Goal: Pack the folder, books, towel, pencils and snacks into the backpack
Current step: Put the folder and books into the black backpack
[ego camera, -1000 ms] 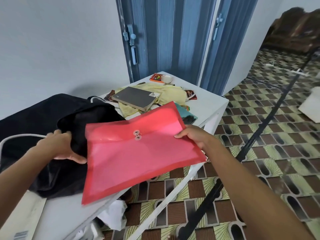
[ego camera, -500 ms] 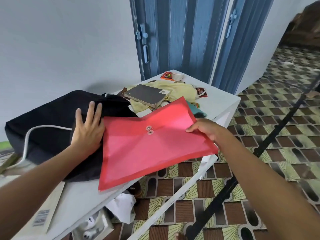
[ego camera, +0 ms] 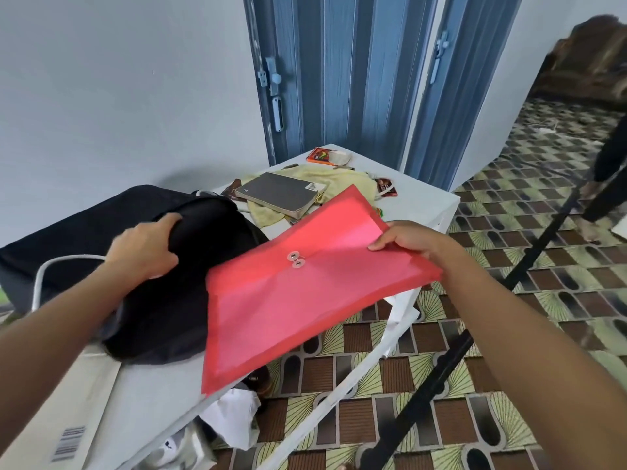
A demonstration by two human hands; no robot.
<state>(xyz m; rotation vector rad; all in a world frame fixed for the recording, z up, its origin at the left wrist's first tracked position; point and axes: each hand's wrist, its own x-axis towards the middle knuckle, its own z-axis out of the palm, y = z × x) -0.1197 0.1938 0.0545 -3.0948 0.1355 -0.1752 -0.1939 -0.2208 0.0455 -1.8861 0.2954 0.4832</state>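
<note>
The right hand (ego camera: pixel 405 239) pinches the right edge of the red folder (ego camera: pixel 305 283), thumb on top, and holds it tilted in the air over the near edge of the white bench (ego camera: pixel 424 198), its low corner hanging past the bench rim. The left hand (ego camera: pixel 146 249) grips a fold of the black backpack (ego camera: pixel 163 300), fingers curled over the cloth at its top. The backpack lies slumped on the left part of the bench, just beside the folder's left edge, and a white cord (ego camera: pixel 51 269) loops across it near the wrist.

Farther along the bench, past the folder, a grey book (ego camera: pixel 280 195) lies on a yellow towel (ego camera: pixel 339 181). A dark red snack packet (ego camera: pixel 385 188) sits to the right of the towel, an orange pack (ego camera: pixel 320 156) at the far end. The folder's upper corner hides part of the towel.

A sheet with a barcode (ego camera: pixel 68 442) lies at the near left. Behind the bench stands a blue folding door (ego camera: pixel 339 79). A black pole (ego camera: pixel 441 368) slants over the patterned floor (ego camera: pixel 509 317) on the right.
</note>
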